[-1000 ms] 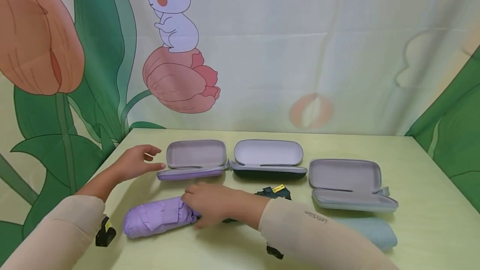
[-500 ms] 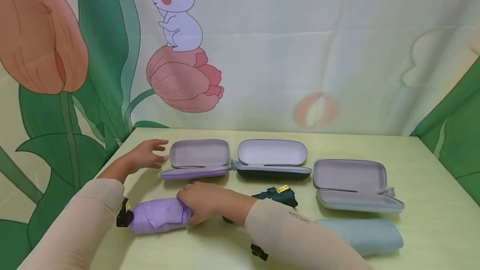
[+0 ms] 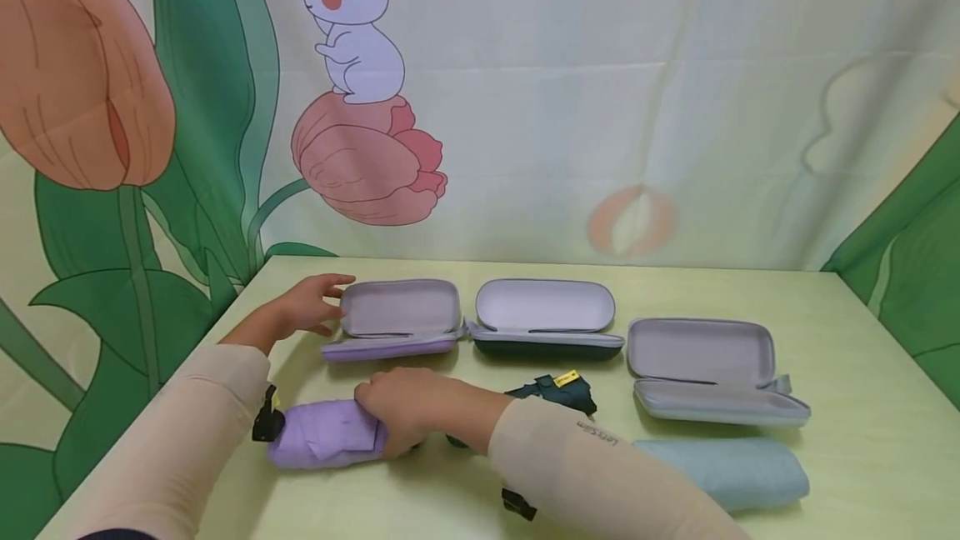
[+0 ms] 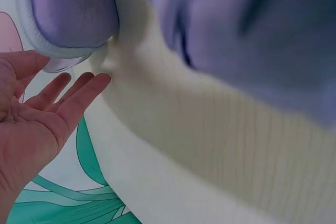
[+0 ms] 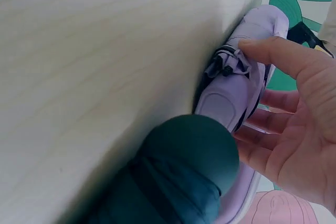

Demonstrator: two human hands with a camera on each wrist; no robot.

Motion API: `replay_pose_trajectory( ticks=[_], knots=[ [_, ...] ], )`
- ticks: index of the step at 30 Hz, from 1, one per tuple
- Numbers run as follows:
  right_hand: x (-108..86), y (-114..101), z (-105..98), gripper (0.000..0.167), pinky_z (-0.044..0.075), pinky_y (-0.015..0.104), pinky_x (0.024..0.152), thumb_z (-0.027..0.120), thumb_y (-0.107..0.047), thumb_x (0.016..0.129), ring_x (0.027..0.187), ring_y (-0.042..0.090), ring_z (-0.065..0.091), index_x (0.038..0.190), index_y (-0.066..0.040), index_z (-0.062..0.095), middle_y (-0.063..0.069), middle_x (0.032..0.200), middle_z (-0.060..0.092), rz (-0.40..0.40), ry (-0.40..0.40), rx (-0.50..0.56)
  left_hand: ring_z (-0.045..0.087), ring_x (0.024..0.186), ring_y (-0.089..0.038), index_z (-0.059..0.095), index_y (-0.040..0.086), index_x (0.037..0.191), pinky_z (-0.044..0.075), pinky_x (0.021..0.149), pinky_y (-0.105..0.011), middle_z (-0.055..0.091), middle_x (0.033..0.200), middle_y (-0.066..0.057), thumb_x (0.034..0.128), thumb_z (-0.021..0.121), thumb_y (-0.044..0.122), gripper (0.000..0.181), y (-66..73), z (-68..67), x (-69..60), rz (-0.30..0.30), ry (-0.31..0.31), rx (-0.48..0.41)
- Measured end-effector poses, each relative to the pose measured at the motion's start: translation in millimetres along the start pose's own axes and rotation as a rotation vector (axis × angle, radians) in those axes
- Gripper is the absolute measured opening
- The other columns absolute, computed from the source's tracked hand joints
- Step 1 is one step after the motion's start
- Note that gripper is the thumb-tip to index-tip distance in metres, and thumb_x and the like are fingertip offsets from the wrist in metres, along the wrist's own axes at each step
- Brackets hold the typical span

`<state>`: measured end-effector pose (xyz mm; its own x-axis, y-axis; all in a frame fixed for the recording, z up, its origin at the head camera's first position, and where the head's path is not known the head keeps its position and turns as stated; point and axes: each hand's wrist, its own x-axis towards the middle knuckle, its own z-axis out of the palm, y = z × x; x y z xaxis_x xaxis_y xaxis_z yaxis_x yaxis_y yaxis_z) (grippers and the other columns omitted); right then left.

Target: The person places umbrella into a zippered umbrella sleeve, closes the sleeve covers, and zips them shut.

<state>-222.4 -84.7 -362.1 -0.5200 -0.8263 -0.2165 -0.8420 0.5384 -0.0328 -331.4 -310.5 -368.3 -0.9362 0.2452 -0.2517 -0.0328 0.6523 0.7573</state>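
Observation:
A folded purple umbrella (image 3: 330, 433) lies at the table's front left. My right hand (image 3: 408, 408) grips its right end; in the right wrist view, thumb and fingers of the right hand (image 5: 299, 114) curl round the umbrella (image 5: 231, 85) near its handle. My left hand (image 3: 309, 304), fingers spread and slightly bent, is beside the left end of the open purple case (image 3: 397, 346). In the left wrist view the left hand (image 4: 42, 114) holds nothing and its thumb is close to the purple case (image 4: 76, 9).
An open dark green case (image 3: 543, 347) and an open pale blue-grey case (image 3: 720, 402) stand right of the purple one. In front of them lie a dark green umbrella (image 3: 558, 392), partly behind my right forearm, and a light blue umbrella (image 3: 757, 473). A printed cloth (image 3: 525, 107) hangs behind.
My left hand has moved right and slightly back, up to the purple case. The purple umbrella has shifted a little to the right, with my right hand still on its end.

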Motion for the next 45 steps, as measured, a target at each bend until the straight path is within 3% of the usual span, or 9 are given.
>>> replay_pose_trajectory(
  ticks=[10,18,23,29,40,45],
  knots=[
    [0.1,3,3,0.067,0.050,0.026,0.076,0.087,-0.040,0.069,0.097,0.009,0.058,0.121,-0.020,0.051,-0.007,0.110,0.058,0.056,-0.048,-0.012,0.055,0.109,-0.043,0.038,-0.009,0.139,0.054,0.082,-0.050,0.044,0.130,-0.036,0.0943,0.049,-0.005,0.047,-4.1,5.0,2.8,0.015,0.114,0.036],
    [0.4,0,3,0.050,0.049,0.025,0.066,0.086,-0.033,0.068,0.081,0.007,0.055,0.106,-0.018,0.056,-0.008,0.092,0.058,0.001,0.019,-0.113,0.061,0.097,-0.039,0.049,-0.012,0.122,0.058,0.073,-0.044,0.051,0.121,-0.035,0.0919,0.051,-0.006,0.031,-1.7,1.4,2.7,0.056,0.225,0.029],
    [-2.6,0,2,0.051,0.049,0.025,0.064,0.085,-0.037,0.068,0.080,0.007,0.055,0.105,-0.019,0.057,-0.008,0.090,0.057,-0.034,0.048,-0.129,0.060,0.099,-0.039,0.050,-0.011,0.121,0.058,0.072,-0.042,0.051,0.121,-0.033,0.0918,0.054,-0.005,0.030,-0.5,-3.0,-0.4,0.058,0.237,0.033],
    [-7.6,1,-2,0.058,0.050,0.027,0.064,0.085,-0.042,0.069,0.084,0.009,0.056,0.115,-0.020,0.057,-0.007,0.095,0.057,-0.058,0.067,-0.198,0.057,0.105,-0.041,0.049,-0.010,0.120,0.057,0.074,-0.043,0.050,0.122,-0.032,0.0914,0.054,-0.005,0.029,0.7,-5.8,-5.6,0.058,0.248,-0.002],
    [-17.2,4,-8,0.048,0.048,0.028,0.057,0.082,-0.035,0.072,0.083,0.013,0.056,0.111,-0.022,0.057,-0.005,0.095,0.057,-0.069,0.098,-0.288,0.056,0.104,-0.039,0.049,-0.011,0.117,0.058,0.074,-0.043,0.051,0.116,-0.030,0.0919,0.054,-0.005,0.026,-1.5,-6.7,-12.1,0.118,0.257,-0.033],
    [-26.4,14,-11,0.049,0.050,0.029,0.061,0.082,-0.038,0.071,0.085,0.015,0.059,0.111,-0.020,0.059,-0.005,0.095,0.059,-0.082,0.132,-0.330,0.058,0.102,-0.037,0.050,-0.012,0.115,0.057,0.075,-0.044,0.052,0.113,-0.028,0.0925,0.054,-0.005,0.024,-4.7,-4.4,-16.3,0.145,0.266,-0.067]
  ],
)
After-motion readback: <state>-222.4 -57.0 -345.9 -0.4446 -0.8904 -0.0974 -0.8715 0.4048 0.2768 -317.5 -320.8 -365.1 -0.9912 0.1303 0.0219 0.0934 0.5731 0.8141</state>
